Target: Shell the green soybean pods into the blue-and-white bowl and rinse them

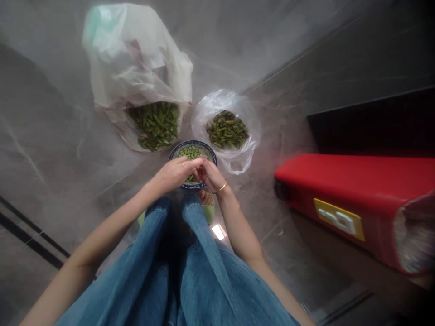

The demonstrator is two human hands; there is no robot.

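Note:
My left hand (173, 174) and my right hand (209, 174) meet over the near rim of a blue-rimmed bowl (210, 150) that holds shelled green beans (190, 151). The fingers of both hands are curled and pinched together around something small between them; I cannot make out what it is. A gold bangle sits on my right wrist. Beyond the bowl on the left, a large white plastic bag (136, 68) lies open with green bean pods (156, 123) inside. To the right of it a smaller clear bag (246, 136) holds darker pods (227, 130).
I sit low over a grey marbled tile floor (50, 149), my knees in blue denim (190, 271) and feet in green slippers under the bowl. A long red box (356, 194) with a yellow label lies on a low ledge at the right.

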